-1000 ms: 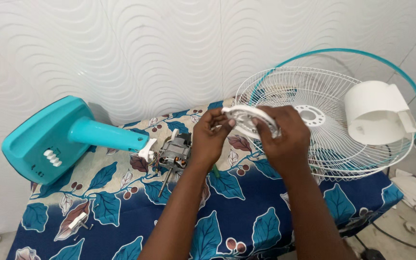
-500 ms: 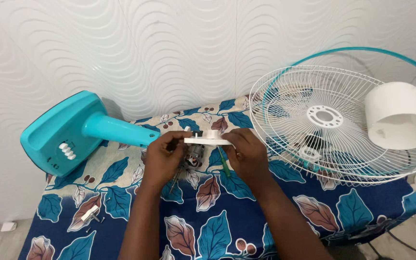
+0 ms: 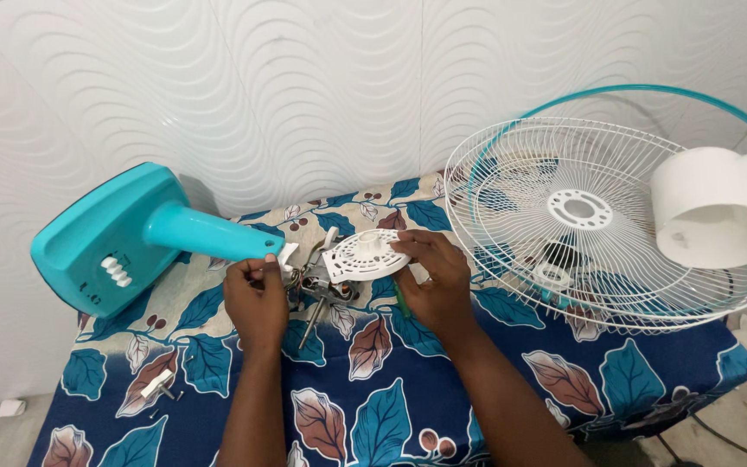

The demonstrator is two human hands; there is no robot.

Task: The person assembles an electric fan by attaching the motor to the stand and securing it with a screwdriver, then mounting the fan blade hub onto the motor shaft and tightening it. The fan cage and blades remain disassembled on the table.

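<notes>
My right hand (image 3: 436,278) holds a round white perforated plate (image 3: 361,254) by its right edge, tilted over the fan motor (image 3: 320,285). The motor lies on the leaf-patterned cloth (image 3: 373,398) with its shaft pointing toward me. My left hand (image 3: 257,298) is curled against the motor's left side, thumb by the white joint (image 3: 287,254) at the end of the teal fan stand (image 3: 131,233). A green screwdriver (image 3: 401,300) lies partly under my right hand.
White wire fan guards with a teal rim (image 3: 598,216) rest at the right against the wall, with a white motor cover (image 3: 711,207) on them. A small white part with screws (image 3: 159,383) lies at front left. The table edge drops off at right.
The plate came down from in front of the guards to over the motor. My left hand let go of it and moved to the motor's left side; only my right hand holds it now.
</notes>
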